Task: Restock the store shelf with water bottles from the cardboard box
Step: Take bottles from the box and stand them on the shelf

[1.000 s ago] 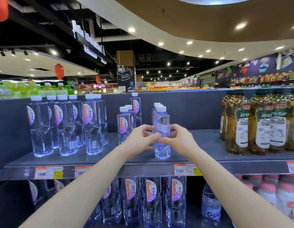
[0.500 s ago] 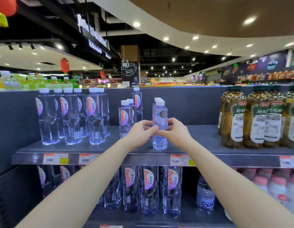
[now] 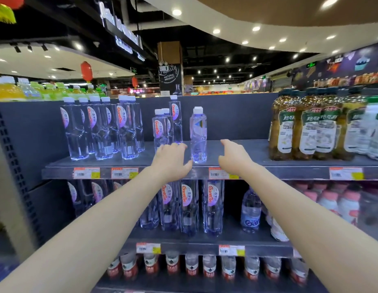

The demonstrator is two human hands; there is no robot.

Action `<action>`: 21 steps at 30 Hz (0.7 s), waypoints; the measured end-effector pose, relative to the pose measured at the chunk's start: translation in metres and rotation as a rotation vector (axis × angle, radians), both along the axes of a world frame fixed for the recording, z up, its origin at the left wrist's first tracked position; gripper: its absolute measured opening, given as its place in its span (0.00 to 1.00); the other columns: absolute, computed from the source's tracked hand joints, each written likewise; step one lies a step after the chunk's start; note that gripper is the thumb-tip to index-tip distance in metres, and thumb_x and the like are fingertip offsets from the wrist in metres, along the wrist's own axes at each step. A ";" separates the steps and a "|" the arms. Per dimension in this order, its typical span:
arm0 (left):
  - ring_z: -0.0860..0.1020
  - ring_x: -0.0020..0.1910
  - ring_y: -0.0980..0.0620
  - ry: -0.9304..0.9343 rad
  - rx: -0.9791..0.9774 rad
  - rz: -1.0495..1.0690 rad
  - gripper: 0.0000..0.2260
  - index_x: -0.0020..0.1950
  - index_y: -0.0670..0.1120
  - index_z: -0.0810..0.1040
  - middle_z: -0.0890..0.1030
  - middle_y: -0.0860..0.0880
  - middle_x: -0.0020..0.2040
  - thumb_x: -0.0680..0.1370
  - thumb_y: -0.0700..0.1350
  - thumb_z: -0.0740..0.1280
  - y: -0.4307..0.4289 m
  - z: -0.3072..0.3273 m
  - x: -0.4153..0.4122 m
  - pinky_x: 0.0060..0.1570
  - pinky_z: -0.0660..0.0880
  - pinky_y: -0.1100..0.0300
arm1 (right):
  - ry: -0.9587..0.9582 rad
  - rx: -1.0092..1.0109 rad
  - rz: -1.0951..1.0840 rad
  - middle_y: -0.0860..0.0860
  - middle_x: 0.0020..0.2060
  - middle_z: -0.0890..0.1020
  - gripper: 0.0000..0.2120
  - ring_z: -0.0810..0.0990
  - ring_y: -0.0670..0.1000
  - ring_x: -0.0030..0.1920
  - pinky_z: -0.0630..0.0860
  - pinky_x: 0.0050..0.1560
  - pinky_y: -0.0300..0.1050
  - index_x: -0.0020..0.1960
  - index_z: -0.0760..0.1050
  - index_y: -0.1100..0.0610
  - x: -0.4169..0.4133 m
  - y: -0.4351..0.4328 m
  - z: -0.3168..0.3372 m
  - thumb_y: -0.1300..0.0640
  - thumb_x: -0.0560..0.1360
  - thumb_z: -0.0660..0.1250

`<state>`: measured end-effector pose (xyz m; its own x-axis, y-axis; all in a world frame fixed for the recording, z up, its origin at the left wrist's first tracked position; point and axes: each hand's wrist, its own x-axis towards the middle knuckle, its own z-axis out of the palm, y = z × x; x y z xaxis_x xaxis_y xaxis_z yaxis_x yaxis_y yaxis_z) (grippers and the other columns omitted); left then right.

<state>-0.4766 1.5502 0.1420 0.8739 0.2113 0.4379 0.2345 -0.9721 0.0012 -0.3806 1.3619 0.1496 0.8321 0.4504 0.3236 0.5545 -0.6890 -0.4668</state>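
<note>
A water bottle (image 3: 198, 135) stands upright on the shelf (image 3: 257, 153), centre frame, between the left hand (image 3: 171, 160) and right hand (image 3: 232, 158), both spread, holding nothing. Likely heavy, stiff, slick; best gripped mid-body.

"GanTen" in red letters on the water bottles (image 3: 186, 199), "Quality NATURAL PRODUCT" on the black sign (image 3: 169, 78), price tags (image 3: 86, 172) too blurred to read
</note>
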 end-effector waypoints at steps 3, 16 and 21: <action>0.74 0.70 0.41 0.078 0.161 -0.005 0.30 0.76 0.46 0.69 0.77 0.43 0.70 0.79 0.62 0.61 -0.014 0.000 -0.022 0.75 0.63 0.42 | -0.038 -0.080 -0.018 0.54 0.78 0.68 0.33 0.68 0.59 0.76 0.69 0.73 0.54 0.81 0.59 0.56 -0.029 -0.028 0.001 0.61 0.78 0.62; 0.76 0.65 0.38 0.131 0.145 -0.198 0.32 0.77 0.46 0.67 0.78 0.42 0.68 0.79 0.62 0.60 -0.148 -0.056 -0.142 0.68 0.68 0.46 | -0.053 -0.342 -0.113 0.55 0.73 0.71 0.28 0.72 0.61 0.70 0.73 0.65 0.54 0.77 0.66 0.56 -0.202 -0.178 -0.038 0.56 0.78 0.67; 0.77 0.62 0.38 0.171 0.162 -0.299 0.31 0.78 0.46 0.66 0.78 0.41 0.66 0.80 0.63 0.59 -0.236 -0.062 -0.157 0.64 0.70 0.46 | 0.014 -0.368 -0.196 0.52 0.78 0.66 0.31 0.72 0.58 0.72 0.74 0.64 0.54 0.81 0.59 0.54 -0.237 -0.265 -0.050 0.54 0.81 0.64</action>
